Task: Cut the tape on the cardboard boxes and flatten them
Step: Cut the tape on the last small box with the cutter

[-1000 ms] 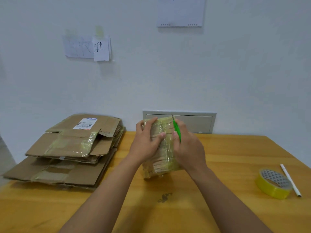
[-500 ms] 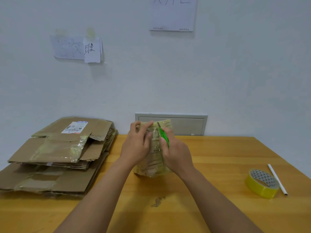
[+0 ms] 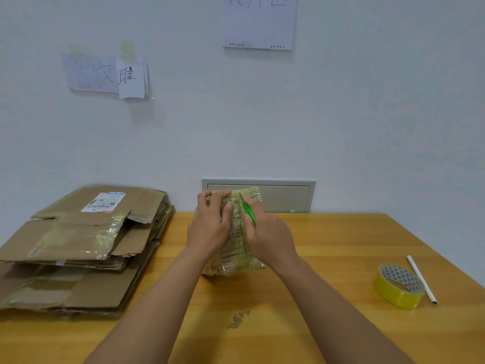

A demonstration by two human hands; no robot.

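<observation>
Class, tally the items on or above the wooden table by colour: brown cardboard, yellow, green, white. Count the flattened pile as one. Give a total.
Brown cardboard: 2, the flattened pile and the taped box
Yellow: 1, the tape roll
Green: 1, the cutter
White: 1, the pen
Total: 5

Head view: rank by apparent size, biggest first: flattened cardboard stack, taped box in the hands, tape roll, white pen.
1. Flattened cardboard stack, by far the largest.
2. Taped box, partly hidden by the hands.
3. Tape roll and white pen: unsure. The pen looks longer but much thinner.
</observation>
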